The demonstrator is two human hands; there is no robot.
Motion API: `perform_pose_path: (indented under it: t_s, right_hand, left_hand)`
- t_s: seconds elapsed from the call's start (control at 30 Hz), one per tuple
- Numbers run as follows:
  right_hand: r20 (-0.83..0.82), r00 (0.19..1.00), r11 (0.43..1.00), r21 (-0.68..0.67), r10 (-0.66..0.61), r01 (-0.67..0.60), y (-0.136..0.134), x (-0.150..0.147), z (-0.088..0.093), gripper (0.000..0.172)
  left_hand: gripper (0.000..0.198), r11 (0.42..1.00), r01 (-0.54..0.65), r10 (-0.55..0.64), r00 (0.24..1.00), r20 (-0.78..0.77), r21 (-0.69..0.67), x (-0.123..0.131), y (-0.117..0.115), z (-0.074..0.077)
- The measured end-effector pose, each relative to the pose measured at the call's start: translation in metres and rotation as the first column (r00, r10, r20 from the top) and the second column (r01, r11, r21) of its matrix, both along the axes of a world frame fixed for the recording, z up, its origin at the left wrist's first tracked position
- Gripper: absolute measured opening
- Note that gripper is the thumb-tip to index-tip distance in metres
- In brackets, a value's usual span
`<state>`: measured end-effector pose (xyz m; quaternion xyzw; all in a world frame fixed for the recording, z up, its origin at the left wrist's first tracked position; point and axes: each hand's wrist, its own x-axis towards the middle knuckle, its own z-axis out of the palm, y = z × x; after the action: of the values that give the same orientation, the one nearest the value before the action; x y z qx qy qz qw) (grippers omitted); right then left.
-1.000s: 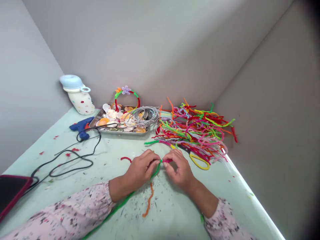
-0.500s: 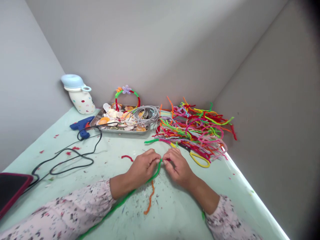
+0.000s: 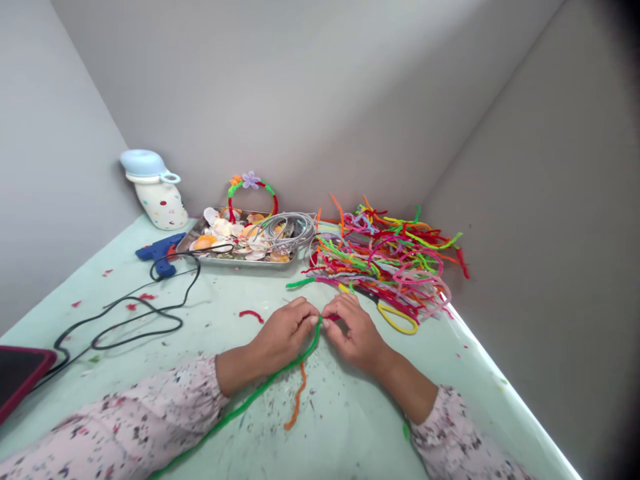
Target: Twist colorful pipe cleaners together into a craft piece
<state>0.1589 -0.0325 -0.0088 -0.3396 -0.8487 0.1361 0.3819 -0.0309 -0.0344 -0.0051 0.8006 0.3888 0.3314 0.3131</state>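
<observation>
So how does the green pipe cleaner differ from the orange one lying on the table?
The green pipe cleaner is long, nearly straight and pinched by both the left hand and right hand. The orange pipe cleaner is short, wavy and lies loose, untouched. Both are fuzzy stems.

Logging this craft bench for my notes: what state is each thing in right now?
Left hand: pinching the green stem.
Right hand: pinching a red stem against the green one.
Glue gun: lying down, unheld.
Tray: full of shells.
Stem pile: loose, tangled.
Orange stem: lying loose.
</observation>
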Motion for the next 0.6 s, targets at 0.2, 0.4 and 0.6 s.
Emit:
perform_pose_path:
  t_s: [0.2, 0.4, 0.6]
  right_hand:
    - [0.022, 0.999, 1.0, -0.02, 0.024, -0.023, 0.002, -0.0007, -0.0003, 0.006]
    - [0.024, 0.999, 0.999, -0.029, 0.035, -0.034, 0.0018, -0.0003, -0.0002, 0.007]
    - [0.01, 0.999, 0.999, -0.026, 0.035, -0.035, 0.0013, -0.0006, -0.0005, 0.007]
  left_hand:
    - [0.025, 1.0, -0.005, 0.004, 1.0, -0.031, -0.009, -0.0007, 0.0019, 0.0001]
    - [0.028, 0.999, 0.04, -0.04, 0.999, -0.008, -0.025, -0.0019, 0.0065, -0.0013]
    - [0.028, 0.996, 0.069, -0.067, 0.997, 0.034, -0.056, -0.003, 0.0083, -0.0021]
